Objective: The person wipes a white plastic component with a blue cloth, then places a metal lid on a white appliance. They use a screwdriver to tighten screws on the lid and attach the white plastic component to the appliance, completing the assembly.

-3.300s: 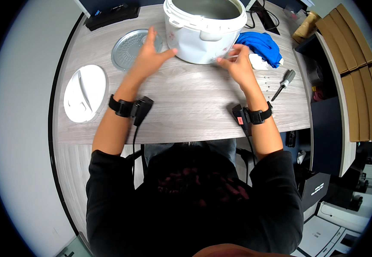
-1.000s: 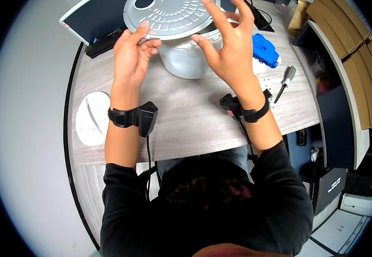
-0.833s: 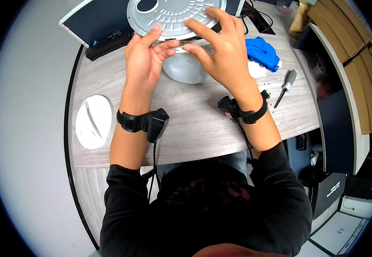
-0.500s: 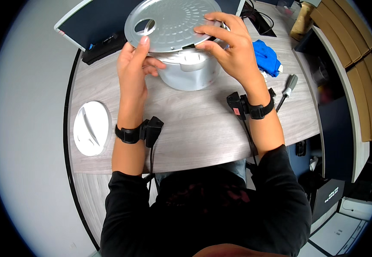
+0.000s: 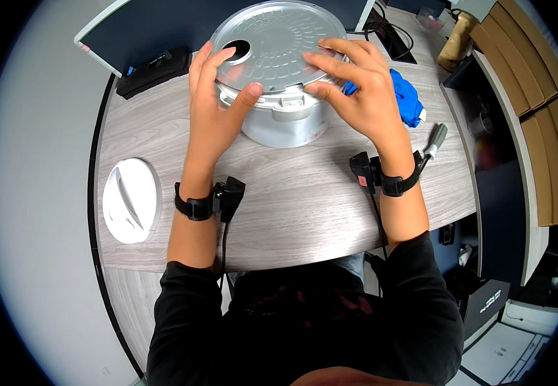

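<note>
Head view: left hand [image 5: 218, 119], right hand [image 5: 367, 95] loosely spread on metal disc [image 5: 282, 42]; white-lettered box [image 5: 484, 311]

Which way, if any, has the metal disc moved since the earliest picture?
Yes: the metal disc moved rightward, farther from the white lid, over the pot.

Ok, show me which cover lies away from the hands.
The white handled lid, on the desk at left; the grey metal cover sits atop the pot, under the left hand and the right hand.
</note>
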The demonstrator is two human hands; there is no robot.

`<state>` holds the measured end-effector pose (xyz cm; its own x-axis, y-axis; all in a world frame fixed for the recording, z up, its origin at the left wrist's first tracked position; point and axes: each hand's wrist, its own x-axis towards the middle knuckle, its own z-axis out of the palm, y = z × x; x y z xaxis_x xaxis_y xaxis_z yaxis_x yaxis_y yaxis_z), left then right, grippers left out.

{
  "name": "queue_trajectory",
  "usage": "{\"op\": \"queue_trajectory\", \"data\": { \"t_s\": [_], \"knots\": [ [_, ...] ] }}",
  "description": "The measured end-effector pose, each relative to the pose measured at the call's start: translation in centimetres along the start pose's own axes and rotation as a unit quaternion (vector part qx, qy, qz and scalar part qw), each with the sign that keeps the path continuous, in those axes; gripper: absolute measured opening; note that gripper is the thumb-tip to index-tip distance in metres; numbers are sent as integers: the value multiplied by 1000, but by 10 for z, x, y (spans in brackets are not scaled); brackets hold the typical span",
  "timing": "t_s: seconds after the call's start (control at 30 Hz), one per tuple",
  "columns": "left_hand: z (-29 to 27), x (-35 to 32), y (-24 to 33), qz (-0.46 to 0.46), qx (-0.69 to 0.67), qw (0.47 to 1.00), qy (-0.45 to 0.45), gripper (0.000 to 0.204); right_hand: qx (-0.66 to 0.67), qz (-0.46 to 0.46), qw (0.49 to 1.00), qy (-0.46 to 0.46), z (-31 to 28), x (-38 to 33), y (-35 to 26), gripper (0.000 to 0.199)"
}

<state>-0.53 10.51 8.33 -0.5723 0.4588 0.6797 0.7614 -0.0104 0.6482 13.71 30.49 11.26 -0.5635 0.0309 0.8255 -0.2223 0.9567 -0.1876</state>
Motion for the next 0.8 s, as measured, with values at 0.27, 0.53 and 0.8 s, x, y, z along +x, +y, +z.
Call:
{"op": "queue_trajectory", "data": {
  "t_s": [0.27, 0.53, 0.8],
  "knots": [
    [-1, 3, -13, 11, 2, 1000, -8, 52, -80, -13, 997, -14, -8, 1, -9, 37],
    [0, 4, -16, 21, -9, 1000, -11, 53, -10, 41, 997, -57, -16, 2, -8, 39],
    [2, 3, -16, 37, -8, 999, -12, 45, 64, 100, 993, -26, 2, -3, 4, 40]
  ]
}}
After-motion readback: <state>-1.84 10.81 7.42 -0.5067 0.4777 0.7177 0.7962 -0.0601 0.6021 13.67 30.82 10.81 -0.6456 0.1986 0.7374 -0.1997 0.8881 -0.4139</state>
